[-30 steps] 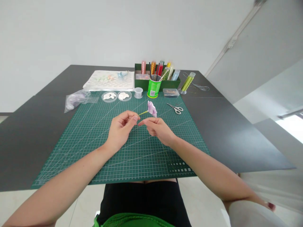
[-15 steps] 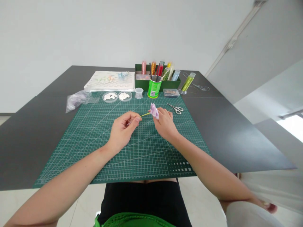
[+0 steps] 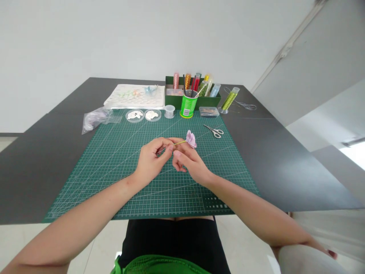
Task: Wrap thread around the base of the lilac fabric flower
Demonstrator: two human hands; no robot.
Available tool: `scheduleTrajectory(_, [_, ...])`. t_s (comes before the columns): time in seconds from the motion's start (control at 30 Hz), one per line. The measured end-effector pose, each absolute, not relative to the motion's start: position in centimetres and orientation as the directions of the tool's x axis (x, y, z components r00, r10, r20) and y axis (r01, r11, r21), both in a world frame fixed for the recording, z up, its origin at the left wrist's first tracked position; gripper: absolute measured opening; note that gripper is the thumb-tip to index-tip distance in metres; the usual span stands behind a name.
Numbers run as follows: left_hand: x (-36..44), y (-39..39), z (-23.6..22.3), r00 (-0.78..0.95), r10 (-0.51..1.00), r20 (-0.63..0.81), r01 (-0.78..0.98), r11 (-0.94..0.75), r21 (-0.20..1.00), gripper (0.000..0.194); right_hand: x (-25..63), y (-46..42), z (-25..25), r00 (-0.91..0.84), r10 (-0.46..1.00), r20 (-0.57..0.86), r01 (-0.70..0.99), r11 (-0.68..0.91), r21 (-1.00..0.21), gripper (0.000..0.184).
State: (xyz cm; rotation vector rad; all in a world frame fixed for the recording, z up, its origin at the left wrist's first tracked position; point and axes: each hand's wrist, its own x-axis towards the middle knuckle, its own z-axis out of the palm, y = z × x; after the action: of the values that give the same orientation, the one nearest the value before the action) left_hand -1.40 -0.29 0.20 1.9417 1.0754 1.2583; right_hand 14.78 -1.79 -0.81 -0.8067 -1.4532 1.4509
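Note:
My left hand point(image 3: 151, 159) pinches the thin yellow stem of a small purple flower point(image 3: 191, 139) above the green cutting mat point(image 3: 119, 160). The bloom points to the right, away from the fingers. My right hand point(image 3: 188, 161) sits right beside the left, its fingers curled and its fingertips touching the stem near the left thumb. Both hands hover over the middle of the mat.
Scissors point(image 3: 214, 131) lie on the mat to the right. At the back stand a green cup point(image 3: 188, 104) of tools, a green box point(image 3: 211, 99) of bead tubes, two petal dishes point(image 3: 134, 115), a small wire spool point(image 3: 169, 110), a plastic bag point(image 3: 95, 117) and a white sheet point(image 3: 137, 97).
My right hand has drawn back from the bloom to the stem next to my left fingers. The flower has shifted slightly right and lower in view.

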Motion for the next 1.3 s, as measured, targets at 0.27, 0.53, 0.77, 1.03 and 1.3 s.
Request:
scheduleTrajectory(0.27, [-1.3,-0.4,0.2,0.206,0.835,0.511,0.429,-0.546,0.72,0.019,14.2,-1.8,-1.0,-0.169,0.984,0.063,-0.242,0.02,-0.97,0.034])
scheduleTrajectory(0.53, [-1.4,0.0,-0.3,0.13,0.869,0.477,0.397,-0.487,0.778,0.018,14.4,-1.7,-1.0,-0.081,0.995,0.049,-0.278,0.025,-0.96,0.029])
scheduleTrajectory(0.77, [-1.4,0.2,-0.3,0.144,0.866,0.479,0.414,-0.492,0.766,0.016,14.6,-1.2,-1.2,-0.372,0.928,-0.02,-0.376,-0.17,-0.911,0.035])
scheduleTrajectory(1.03, [-1.5,0.4,-0.3,0.079,0.899,0.431,0.364,-0.428,0.827,0.016,15.2,-0.6,-2.8,-0.301,0.911,0.283,0.292,0.371,-0.881,0.029])
scheduleTrajectory(1.3, [-1.6,1.0,-0.4,0.039,0.933,0.358,0.323,-0.351,0.879,0.02,15.7,-1.8,-2.1,-0.222,0.749,0.624,0.372,0.657,-0.656,0.031])
